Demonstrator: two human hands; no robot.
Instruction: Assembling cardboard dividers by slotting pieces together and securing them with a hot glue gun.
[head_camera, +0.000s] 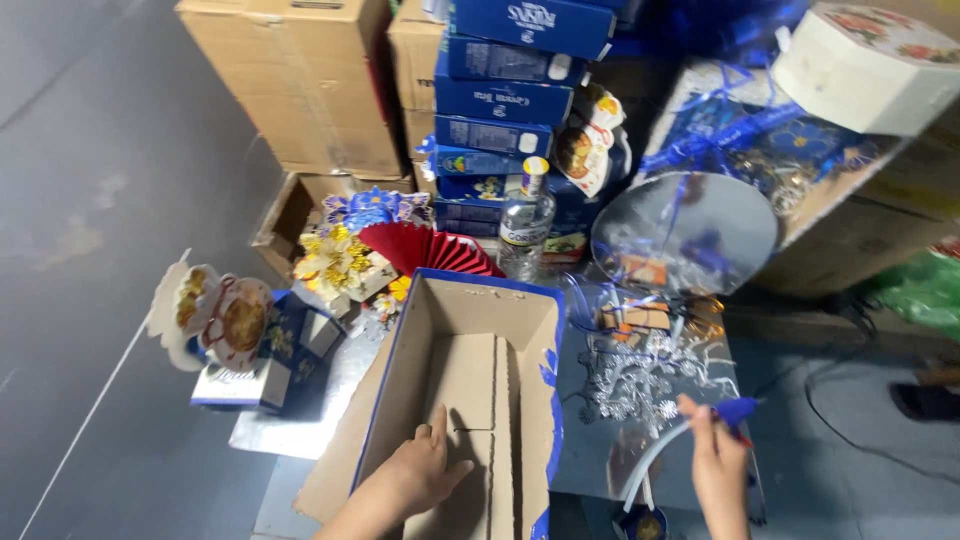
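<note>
2 hands: left hand (418, 472) inside box (440, 330); bottle (525, 225) and fan (425, 250) behind.

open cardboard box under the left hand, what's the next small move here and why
Probably bring the right hand with its blue tool across to the open cardboard box. The left hand already lies flat on the brown insert inside, pressing it down, while the tool sits off to the side above the silver ornaments. What kind of tool it is cannot be told.
</note>
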